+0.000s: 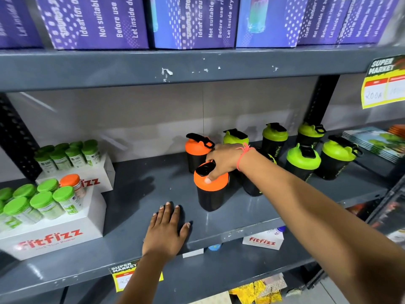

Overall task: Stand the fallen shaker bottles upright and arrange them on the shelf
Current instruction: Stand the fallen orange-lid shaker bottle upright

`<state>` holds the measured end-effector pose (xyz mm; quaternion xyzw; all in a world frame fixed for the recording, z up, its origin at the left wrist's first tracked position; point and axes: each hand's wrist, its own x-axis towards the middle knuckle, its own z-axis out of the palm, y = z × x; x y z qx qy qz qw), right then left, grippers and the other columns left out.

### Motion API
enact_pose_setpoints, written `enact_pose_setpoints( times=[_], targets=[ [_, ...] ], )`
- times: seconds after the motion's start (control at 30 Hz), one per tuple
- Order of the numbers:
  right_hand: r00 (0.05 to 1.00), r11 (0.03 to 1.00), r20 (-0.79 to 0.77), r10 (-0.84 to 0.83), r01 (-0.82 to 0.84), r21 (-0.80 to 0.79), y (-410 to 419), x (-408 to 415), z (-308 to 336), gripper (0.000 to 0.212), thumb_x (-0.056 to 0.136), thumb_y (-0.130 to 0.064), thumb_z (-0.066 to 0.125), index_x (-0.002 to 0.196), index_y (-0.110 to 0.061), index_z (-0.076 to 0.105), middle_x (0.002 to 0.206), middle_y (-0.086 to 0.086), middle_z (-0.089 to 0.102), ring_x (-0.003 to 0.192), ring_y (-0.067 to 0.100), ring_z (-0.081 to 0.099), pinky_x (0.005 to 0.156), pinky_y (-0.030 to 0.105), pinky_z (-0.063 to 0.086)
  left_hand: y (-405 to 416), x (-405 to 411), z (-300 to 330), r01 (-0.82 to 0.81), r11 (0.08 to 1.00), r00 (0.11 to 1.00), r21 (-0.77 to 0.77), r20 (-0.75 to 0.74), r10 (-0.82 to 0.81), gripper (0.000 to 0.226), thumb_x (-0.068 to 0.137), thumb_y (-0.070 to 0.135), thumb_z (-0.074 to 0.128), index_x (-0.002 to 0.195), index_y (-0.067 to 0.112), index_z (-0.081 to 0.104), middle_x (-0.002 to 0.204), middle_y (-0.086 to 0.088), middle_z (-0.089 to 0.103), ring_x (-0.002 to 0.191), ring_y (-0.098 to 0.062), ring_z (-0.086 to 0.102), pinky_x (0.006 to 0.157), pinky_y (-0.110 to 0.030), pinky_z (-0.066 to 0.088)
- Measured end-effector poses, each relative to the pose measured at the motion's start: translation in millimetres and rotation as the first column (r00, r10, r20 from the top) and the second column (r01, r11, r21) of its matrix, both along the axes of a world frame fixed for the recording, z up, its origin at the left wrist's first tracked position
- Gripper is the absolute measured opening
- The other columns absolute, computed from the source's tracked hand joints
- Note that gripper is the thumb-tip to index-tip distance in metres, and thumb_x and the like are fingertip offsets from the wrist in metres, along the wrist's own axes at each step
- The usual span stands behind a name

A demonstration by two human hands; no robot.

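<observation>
An orange-lidded black shaker bottle (210, 189) stands upright near the middle of the grey shelf (135, 194). My right hand (223, 161) grips its lid from above, thumb on the orange top. A second orange-lidded shaker (196, 151) stands upright just behind it. Several green-lidded shakers stand to the right, among them one (302, 161), one (338, 159) and one (274, 137) at the back. Another dark shaker (254, 185) is partly hidden under my right wrist. My left hand (166, 229) lies flat and open on the shelf's front edge, holding nothing.
White Fitfizz display boxes (54, 233) with green-capped jars fill the shelf's left side. Purple boxes (192, 20) sit on the shelf above. A stack of booklets (377, 141) lies at the far right. Price tags (383, 84) hang from the shelf edges.
</observation>
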<state>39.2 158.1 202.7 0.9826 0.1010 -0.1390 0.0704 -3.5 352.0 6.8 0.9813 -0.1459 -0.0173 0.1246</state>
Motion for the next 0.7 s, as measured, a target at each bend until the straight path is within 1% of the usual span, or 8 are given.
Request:
enact_pose_setpoints(
  times=[0.17, 0.27, 0.4, 0.47, 0.53, 0.6, 0.67, 0.7],
  targets=[
    [0.996, 0.995, -0.074, 0.055, -0.048, 0.082, 3, 0, -3, 0.097, 0.070, -0.029, 0.076, 0.146, -0.031, 0.016, 0.157, 0.007, 0.016, 0.140, 0.034, 0.020, 0.113, 0.047, 0.031, 0, 1, -2, -0.004, 1.000, 1.000, 0.007, 0.008, 0.004, 0.062, 0.095, 0.053, 0.015, 0.147, 0.023, 0.001, 0.159, -0.005, -0.006, 0.146, -0.021, -0.007, 0.117, -0.033, -0.007],
    [0.994, 0.990, -0.096, 0.042, -0.029, 0.138, 6, -6, -1, 0.066, 0.068, -0.031, 0.074, 0.125, -0.010, 0.049, 0.110, 0.011, 0.065, 0.101, 0.036, 0.054, 0.089, 0.035, 0.049, 0, 1, -2, -0.007, 1.000, 1.000, 0.001, 0.015, 0.007, 0.061, 0.095, 0.052, 0.017, 0.147, 0.023, 0.003, 0.159, -0.005, -0.004, 0.146, -0.021, -0.005, 0.118, -0.034, -0.005],
    [0.979, 0.969, -0.080, -0.189, 0.199, 0.149, 6, -18, 4, 0.044, 0.061, -0.045, 0.039, 0.059, -0.002, 0.048, 0.061, 0.015, 0.049, 0.060, 0.022, 0.043, 0.057, 0.022, 0.035, 1, 1, -2, -0.004, 1.000, 1.000, -0.007, 0.017, 0.004, 0.062, 0.095, 0.052, 0.019, 0.147, 0.022, 0.004, 0.159, -0.006, -0.002, 0.146, -0.021, -0.004, 0.118, -0.034, -0.004],
    [0.966, 0.961, -0.055, -0.252, 0.257, 0.107, 3, -22, 1, 0.026, 0.093, -0.006, 0.047, 0.067, -0.013, 0.048, 0.099, 0.032, 0.059, 0.068, 0.020, 0.051, 0.061, 0.024, 0.041, 1, 1, -3, -0.004, 1.000, 1.000, -0.013, 0.017, 0.004, 0.061, 0.095, 0.052, 0.019, 0.147, 0.023, 0.005, 0.159, -0.006, -0.002, 0.146, -0.021, -0.004, 0.118, -0.034, -0.004],
    [0.974, 0.963, -0.011, -0.225, 0.224, 0.151, -4, -29, 3, 0.027, 0.094, -0.021, 0.048, 0.073, -0.004, 0.046, 0.064, 0.012, 0.030, 0.075, 0.015, 0.052, 0.065, 0.018, 0.044, 0, 1, -3, -0.009, 1.000, 1.000, -0.020, 0.018, 0.009, 0.062, 0.095, 0.052, 0.021, 0.147, 0.023, 0.005, 0.159, -0.005, -0.001, 0.146, -0.021, -0.003, 0.118, -0.034, -0.003],
    [0.972, 0.951, -0.054, -0.227, 0.234, 0.204, -7, -32, 4, 0.027, 0.094, -0.013, 0.048, 0.114, 0.005, 0.049, 0.124, 0.030, 0.049, 0.116, 0.029, 0.050, 0.098, 0.032, 0.038, 0, 1, -3, -0.008, 1.000, 1.000, -0.020, 0.014, 0.008, 0.062, 0.095, 0.053, 0.021, 0.147, 0.024, 0.006, 0.159, -0.005, -0.001, 0.146, -0.021, -0.003, 0.118, -0.034, -0.003],
    [0.967, 0.938, -0.093, -0.238, 0.254, 0.237, -1, -30, 3, 0.040, 0.090, -0.006, 0.054, 0.128, -0.002, 0.046, 0.115, 0.036, 0.056, 0.111, 0.041, 0.048, 0.104, 0.040, 0.035, 0, 1, -4, -0.009, 1.000, 1.000, -0.018, 0.012, 0.009, 0.062, 0.095, 0.053, 0.021, 0.147, 0.024, 0.006, 0.159, -0.005, -0.001, 0.146, -0.021, -0.004, 0.118, -0.034, -0.003],
    [0.977, 0.944, -0.065, -0.203, 0.213, 0.252, 1, -29, 2, 0.019, 0.085, -0.012, 0.062, 0.073, 0.000, 0.054, 0.077, 0.031, 0.056, 0.092, 0.038, 0.049, 0.092, 0.038, 0.045, 0, 1, -3, -0.011, 1.000, 1.000, -0.017, 0.014, 0.012, 0.062, 0.095, 0.053, 0.021, 0.147, 0.023, 0.006, 0.159, -0.005, -0.001, 0.146, -0.021, -0.004, 0.118, -0.034, -0.003]
  ],
)
